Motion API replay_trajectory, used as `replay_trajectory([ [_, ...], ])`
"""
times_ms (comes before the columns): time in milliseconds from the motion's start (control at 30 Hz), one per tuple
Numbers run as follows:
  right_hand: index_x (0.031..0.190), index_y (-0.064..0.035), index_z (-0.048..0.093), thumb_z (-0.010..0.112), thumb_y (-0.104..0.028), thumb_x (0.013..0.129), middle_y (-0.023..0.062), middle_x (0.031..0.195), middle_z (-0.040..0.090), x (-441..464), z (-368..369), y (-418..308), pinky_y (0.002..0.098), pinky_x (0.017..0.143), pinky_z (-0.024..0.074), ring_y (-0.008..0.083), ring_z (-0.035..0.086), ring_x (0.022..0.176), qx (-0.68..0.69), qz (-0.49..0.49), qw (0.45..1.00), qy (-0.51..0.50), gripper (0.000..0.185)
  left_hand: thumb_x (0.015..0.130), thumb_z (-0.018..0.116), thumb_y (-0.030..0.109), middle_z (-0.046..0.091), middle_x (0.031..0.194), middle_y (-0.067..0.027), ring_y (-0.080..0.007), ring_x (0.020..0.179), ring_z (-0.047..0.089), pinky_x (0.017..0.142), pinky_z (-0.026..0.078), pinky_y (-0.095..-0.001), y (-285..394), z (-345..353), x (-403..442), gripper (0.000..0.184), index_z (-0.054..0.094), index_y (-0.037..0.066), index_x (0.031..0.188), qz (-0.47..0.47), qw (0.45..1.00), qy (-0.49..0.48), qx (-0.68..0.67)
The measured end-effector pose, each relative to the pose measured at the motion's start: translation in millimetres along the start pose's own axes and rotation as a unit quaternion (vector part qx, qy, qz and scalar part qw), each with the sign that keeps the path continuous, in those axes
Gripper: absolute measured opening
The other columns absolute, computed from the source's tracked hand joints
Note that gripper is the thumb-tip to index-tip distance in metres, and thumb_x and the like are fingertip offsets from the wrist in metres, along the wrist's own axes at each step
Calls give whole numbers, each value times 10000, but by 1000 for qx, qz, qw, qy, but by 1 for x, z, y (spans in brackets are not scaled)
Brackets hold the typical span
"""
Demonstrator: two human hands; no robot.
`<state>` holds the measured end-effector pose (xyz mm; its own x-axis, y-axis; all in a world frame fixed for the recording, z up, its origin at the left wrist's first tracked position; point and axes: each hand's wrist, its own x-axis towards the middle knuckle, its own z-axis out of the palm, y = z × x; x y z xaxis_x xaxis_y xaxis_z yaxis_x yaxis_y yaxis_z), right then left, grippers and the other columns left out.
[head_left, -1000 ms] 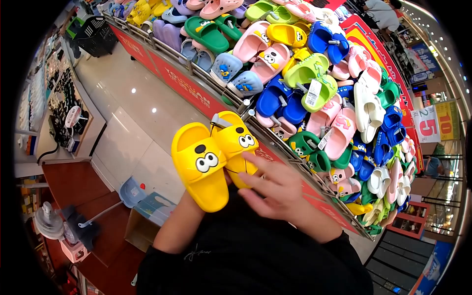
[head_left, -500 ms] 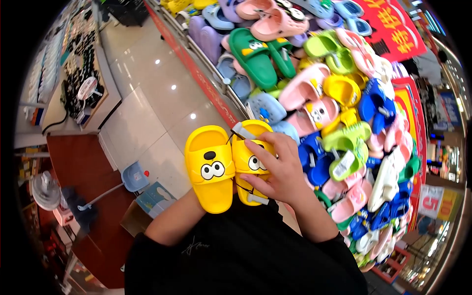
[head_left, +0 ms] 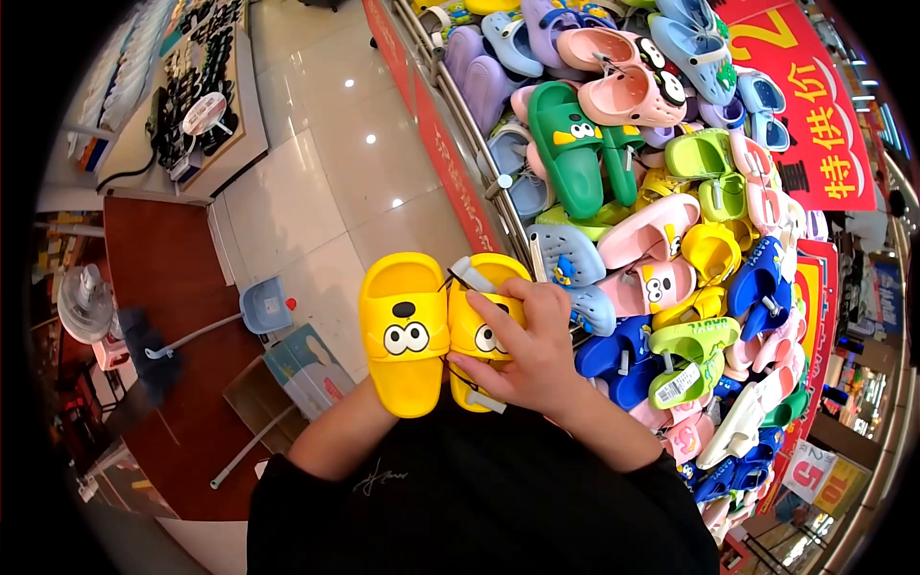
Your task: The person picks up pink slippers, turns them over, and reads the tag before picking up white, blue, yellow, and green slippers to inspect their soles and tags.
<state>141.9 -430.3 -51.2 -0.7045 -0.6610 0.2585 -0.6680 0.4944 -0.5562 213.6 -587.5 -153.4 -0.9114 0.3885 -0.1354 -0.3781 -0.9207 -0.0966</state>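
A pair of yellow slippers (head_left: 403, 335) with cartoon eyes and a dark nose on the straps is held up before my chest, joined by a dark tie with pale tags. My right hand (head_left: 527, 345) grips the right-hand slipper, its thumb and fingers pressing on the strap and covering part of the eyes. From the left, my left forearm (head_left: 345, 431) runs in behind the left-hand slipper. That slipper hides my left hand and its fingers. To the right lies a heap of colourful clogs and slippers, with a green pair (head_left: 567, 153) near its upper left.
A metal rail (head_left: 470, 125) with a red banner edges the heap. Red sale signs (head_left: 800, 96) stand behind it. At left are a brown surface (head_left: 168, 259), a fan (head_left: 84, 302), a blue dustpan (head_left: 265, 305), a cardboard box (head_left: 264, 398) and a display counter (head_left: 225, 125).
The view has shifted, so the heap and signs sit farther right and lower. The yellow slippers stay in front of my chest, with my right hand still on the same one.
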Motion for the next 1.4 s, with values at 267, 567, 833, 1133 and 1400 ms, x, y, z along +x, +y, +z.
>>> replay_trajectory([
  [267, 1233, -79, 647, 859, -465, 651, 164, 1245, 516, -9, 2, -47, 468, 977, 360, 349, 507, 1143, -35, -51, 998, -31, 730, 996, 501, 487, 369, 1551, -154, -328, 1415, 394, 1146, 375, -485, -3, 25, -37, 663, 337, 105, 1513, 27, 995, 32, 88],
  [567, 1251, -41, 623, 846, -277, 692, 211, 1278, 522, -35, 17, -53, 420, 937, 448, 370, 529, 1143, 122, -48, 988, 83, 646, 991, 508, 493, 367, 1549, -162, -339, 1410, 399, 1140, 381, -491, 1, 33, -68, 680, 326, 103, 1518, 93, 991, 24, 95],
  [833, 1258, -26, 606, 833, -186, 686, 196, 1263, 544, -19, 37, -52, 411, 899, 470, 342, 555, 1060, 169, -75, 982, 22, 636, 986, 515, 498, 365, 1548, -169, -349, 1405, 402, 1134, 387, -496, 11, 44, -92, 696, 317, 102, 1523, 142, 984, 47, 93],
  [1133, 1131, -27, 678, 817, -174, 694, 153, 1148, 586, -22, 43, -63, 391, 826, 475, 313, 574, 962, 149, -127, 979, 48, 482, 981, 522, 504, 363, 1547, -178, -360, 1399, 407, 1128, 394, -502, 11, 47, -106, 714, 306, 100, 1528, 149, 978, 63, 130],
  [1400, 1006, -70, 721, 786, -159, 630, 79, 910, 565, -30, 38, -83, 376, 709, 398, 260, 535, 811, 100, -172, 980, 21, 392, 973, 527, 510, 335, 1549, -198, -435, 1337, 449, 1088, 431, -539, 22, 62, -112, 746, 276, 93, 1539, 174, 985, 1, 9],
])
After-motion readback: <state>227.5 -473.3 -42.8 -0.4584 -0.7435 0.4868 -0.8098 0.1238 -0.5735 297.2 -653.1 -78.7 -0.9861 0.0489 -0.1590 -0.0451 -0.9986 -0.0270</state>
